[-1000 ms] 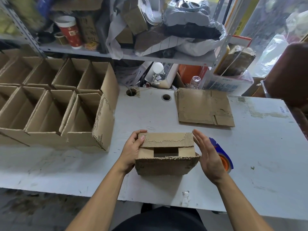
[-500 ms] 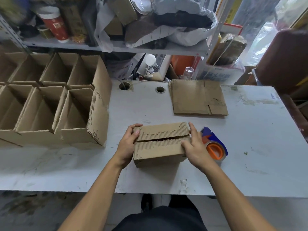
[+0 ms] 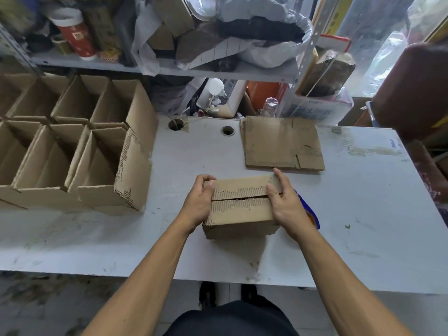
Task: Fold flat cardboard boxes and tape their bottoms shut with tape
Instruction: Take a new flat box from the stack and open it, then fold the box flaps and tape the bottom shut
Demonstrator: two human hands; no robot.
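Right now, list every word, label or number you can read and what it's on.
None can be read for sure.
Red cup on the shelf: a yellow label, blurred.
White box behind the table: blue print, too blurred.
Table, far right edge: a small blue mark, too small.
Box held by left hand and right hand: no print.

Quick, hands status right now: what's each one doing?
Left hand: grips the left end of the box, thumb on the top flap.
Right hand: grips the box's right end, thumb pressing the flap seam.
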